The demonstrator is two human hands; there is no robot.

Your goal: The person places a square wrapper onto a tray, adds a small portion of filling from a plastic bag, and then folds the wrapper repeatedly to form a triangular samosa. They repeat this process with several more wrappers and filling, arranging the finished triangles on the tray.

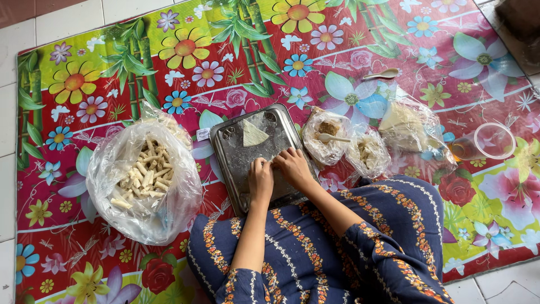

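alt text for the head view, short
Both hands, left hand and right hand, press together on a metal tray holding a pale wrapper, on a flowered mat. A bag of rolls lies left.

You get bright, even daylight across the whole view, with no hard shadows; only a soft one sits under your forearms. The metal tray shows dull grey reflections, and the clear plastic bag throws white glare off its creases. Focus is sharp at centre. Straight tile lines bow slightly toward the edges.
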